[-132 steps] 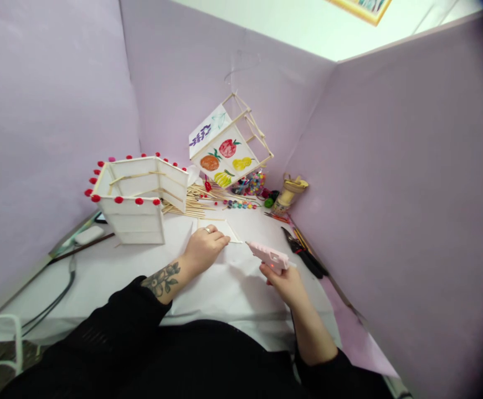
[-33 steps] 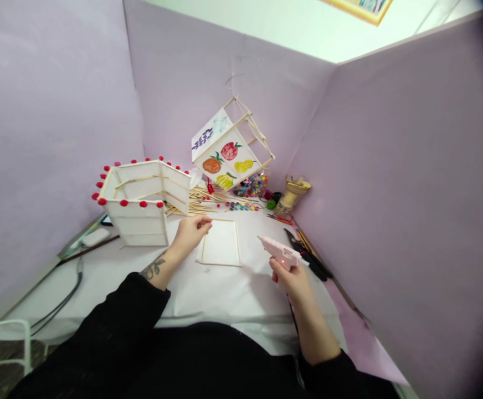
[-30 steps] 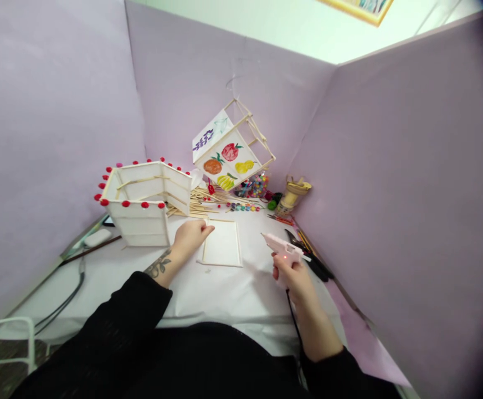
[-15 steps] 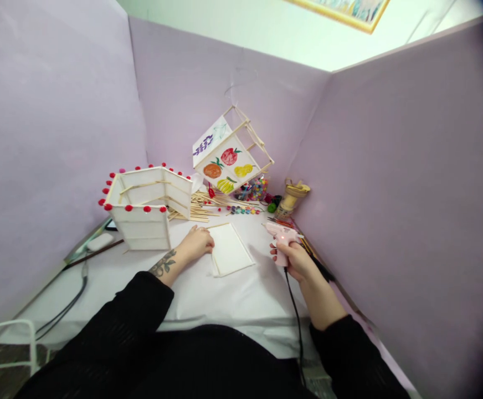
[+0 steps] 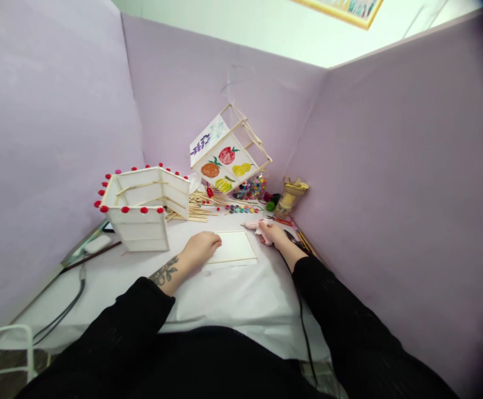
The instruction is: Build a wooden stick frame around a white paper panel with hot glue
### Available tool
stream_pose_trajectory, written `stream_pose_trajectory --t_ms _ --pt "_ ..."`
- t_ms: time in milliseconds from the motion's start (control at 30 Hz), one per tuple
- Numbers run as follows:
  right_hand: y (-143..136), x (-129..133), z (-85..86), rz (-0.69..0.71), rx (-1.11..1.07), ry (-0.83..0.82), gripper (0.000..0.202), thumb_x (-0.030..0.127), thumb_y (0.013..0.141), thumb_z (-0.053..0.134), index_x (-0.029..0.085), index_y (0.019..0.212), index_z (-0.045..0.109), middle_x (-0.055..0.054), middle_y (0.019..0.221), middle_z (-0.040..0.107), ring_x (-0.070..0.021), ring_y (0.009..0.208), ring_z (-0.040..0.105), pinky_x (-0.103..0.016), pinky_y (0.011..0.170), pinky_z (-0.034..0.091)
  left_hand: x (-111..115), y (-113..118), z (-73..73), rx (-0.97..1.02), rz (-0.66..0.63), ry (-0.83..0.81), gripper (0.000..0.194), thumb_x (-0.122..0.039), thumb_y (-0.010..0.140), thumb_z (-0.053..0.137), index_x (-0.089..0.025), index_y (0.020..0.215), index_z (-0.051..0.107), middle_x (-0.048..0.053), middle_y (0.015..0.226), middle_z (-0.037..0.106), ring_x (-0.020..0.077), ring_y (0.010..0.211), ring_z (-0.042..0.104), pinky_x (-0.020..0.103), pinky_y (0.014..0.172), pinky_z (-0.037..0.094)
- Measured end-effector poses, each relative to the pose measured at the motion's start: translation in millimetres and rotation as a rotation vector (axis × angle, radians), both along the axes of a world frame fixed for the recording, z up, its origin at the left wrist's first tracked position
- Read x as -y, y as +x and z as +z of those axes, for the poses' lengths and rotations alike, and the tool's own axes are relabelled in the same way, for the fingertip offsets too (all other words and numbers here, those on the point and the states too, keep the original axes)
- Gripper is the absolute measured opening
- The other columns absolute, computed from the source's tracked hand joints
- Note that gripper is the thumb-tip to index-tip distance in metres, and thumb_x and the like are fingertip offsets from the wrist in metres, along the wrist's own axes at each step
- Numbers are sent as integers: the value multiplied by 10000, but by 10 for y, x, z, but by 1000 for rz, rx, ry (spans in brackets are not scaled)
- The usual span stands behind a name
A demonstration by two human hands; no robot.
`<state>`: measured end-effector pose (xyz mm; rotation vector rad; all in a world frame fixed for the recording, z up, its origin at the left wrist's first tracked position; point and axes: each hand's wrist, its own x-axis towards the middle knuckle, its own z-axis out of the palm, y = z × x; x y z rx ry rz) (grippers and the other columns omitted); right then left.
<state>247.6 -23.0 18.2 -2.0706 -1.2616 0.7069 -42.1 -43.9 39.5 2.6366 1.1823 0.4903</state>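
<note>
Gripping pink glue gun (image 5: 262, 226)

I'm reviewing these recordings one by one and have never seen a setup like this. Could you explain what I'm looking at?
There is no robot here: these are a person's own bare hands. Every picture comes from one camera worn on the head, looking forward and down.

The left hand is at the left edge of a flat white panel with thin sticks along its edges; its grip is unclear. The right hand holds a pink glue gun.

On the white-covered table are an open white structure trimmed with red balls, and loose sticks. A fruit-painted box is tilted above them.
</note>
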Motion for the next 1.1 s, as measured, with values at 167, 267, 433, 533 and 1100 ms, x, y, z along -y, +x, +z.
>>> stream_pose_trajectory --t_ms 167,267,433,533,1100 --pt "53 59 185 111 421 132 330 353 818 641 83 629 624 -142 644 626 -261 751 621 -316 714 414 -50 -121 65 -23 -31 -123 200 -285 810 541 -202 833 721 53 861 711 184 794 619 261 696 436" --pt "-102 247 262 275 458 210 167 216 832 604 110 714 655 -122 780 665 -221 799 605 -305 761 414 3 -82 27 -32 -139 -178 189 -304 788 566 -207 819 725 38 815 712 169 732 617 251 660 424" --pt "-497 763 210 954 475 412 135 129 817 580 166 852 705 -91 906 660 -197 859 574 -330 818 442 42 -25 -62 -33 -242 -146 221 -231 794 529 -205 896 724 43 897 722 180 835 634 255 754 447" --pt "-644 1017 154 1136 547 491 179 153 851 537 182 875 713 -102 1042 650 -220 982 544 -361 872 441 30 -26 -80 -17 -289 -154 257 -171 803 491 -197 916 720 48 934 716 171 881 630 251 814 451" --pt "-750 872 96 1055 551 416 400 56 810 447 117 1143 659 -138 1171 650 -234 1082 564 -397 959 428 307 142 -55 -259 -101 23 262 -237 885 477 -196 1141 509 99 1091 617 242 1026 560 341 830 451"
